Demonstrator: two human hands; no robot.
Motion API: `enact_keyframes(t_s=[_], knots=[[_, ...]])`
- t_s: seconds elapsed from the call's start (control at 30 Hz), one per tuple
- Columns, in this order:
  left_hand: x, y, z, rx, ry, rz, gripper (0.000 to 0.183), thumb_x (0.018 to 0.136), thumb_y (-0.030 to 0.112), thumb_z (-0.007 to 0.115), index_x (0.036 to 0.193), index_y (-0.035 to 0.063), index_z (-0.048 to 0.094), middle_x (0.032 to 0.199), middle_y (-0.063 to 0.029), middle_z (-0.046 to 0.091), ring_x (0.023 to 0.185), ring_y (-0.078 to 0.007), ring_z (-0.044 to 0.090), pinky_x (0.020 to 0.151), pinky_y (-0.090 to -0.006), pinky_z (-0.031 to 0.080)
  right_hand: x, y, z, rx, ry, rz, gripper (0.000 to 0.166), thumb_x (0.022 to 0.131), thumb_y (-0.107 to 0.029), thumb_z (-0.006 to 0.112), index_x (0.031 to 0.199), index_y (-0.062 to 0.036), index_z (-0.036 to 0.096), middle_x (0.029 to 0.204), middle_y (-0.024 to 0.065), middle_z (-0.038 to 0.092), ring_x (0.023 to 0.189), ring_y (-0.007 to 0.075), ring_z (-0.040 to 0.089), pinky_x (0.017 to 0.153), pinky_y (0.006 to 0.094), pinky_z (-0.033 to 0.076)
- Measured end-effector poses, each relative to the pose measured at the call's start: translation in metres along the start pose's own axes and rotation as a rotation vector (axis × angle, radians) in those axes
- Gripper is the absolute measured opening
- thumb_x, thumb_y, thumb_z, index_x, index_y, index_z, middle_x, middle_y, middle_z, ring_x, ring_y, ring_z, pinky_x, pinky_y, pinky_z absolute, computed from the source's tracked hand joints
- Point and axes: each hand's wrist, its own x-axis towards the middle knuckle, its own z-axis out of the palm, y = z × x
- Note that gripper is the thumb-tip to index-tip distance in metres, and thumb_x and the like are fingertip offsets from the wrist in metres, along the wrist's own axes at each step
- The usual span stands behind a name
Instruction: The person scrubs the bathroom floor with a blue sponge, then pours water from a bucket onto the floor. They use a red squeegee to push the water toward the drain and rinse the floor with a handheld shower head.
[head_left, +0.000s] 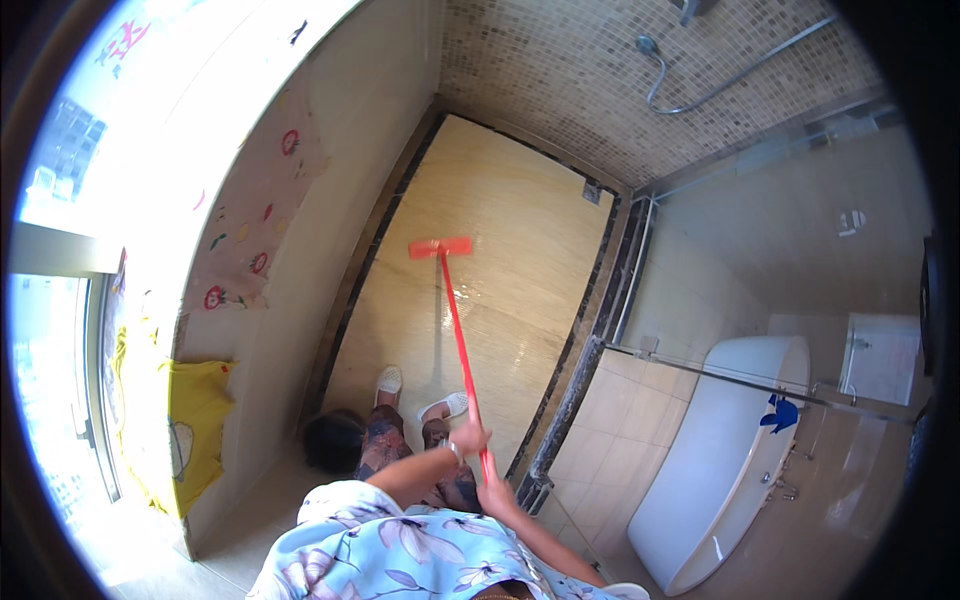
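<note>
A red long-handled floor tool (459, 334), a brush or a squeegee, has its wide head on the wet beige shower floor (510, 187). Its handle slopes back towards my body. My left hand (470, 437), with a band at the wrist, is closed around the handle. Nearer my body, my right hand (495, 491) grips the handle's end. My feet in white perforated shoes (444, 406) stand on the floor behind the tool's head.
A drain (591, 192) lies in the far right corner. A dark stone curb (574, 390) and glass panels border the right side, with a white bathtub (712, 450) beyond. A yellow cloth (199, 427) hangs at the left ledge; a dark round object (334, 441) sits by my legs.
</note>
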Motion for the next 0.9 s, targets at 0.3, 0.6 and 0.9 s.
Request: enact_keyframes(t_s=[0.3, 0.6, 0.9], knots=[[0.021, -0.040, -0.066, 0.071, 0.075, 0.037, 0.041, 0.079, 0.035, 0.046, 0.092, -0.0027, 0.058, 0.085, -0.0253, 0.060, 0.079, -0.0392, 0.059, 0.070, -0.0456, 0.048, 0.016, -0.088, -0.029, -0.064, 0.021, -0.129, 0.074, 0.077, -0.014, 0.044, 0.138, -0.0263, 0.004, 0.066, 0.0248, 0.057, 0.060, 0.0410, 0.057, 0.059, 0.0475, 0.047], [-0.018, -0.069, -0.125, -0.081, 0.073, -0.095, 0.057, 0.080, 0.029, 0.047, 0.123, -0.0050, 0.032, 0.085, -0.0297, 0.058, 0.083, -0.0380, 0.059, 0.072, -0.0441, 0.047, 0.028, -0.125, 0.025, 0.032, 0.051, -0.118, 0.076, 0.074, -0.014, 0.044, 0.138, -0.0277, 0.004, 0.076, 0.0313, 0.056, 0.071, 0.0450, 0.057, 0.064, 0.0503, 0.045], [-0.121, -0.032, 0.028, 0.086, -0.421, 0.228, 0.055, 0.083, 0.036, 0.044, 0.104, -0.0139, 0.034, 0.081, -0.0297, 0.058, 0.080, -0.0389, 0.059, 0.072, -0.0452, 0.047, -0.082, 0.034, 0.142, 0.392, 0.267, -0.177, 0.078, 0.075, -0.012, 0.049, 0.138, -0.0280, 0.006, 0.078, 0.0246, 0.059, 0.066, 0.0394, 0.059, 0.061, 0.0483, 0.045]])
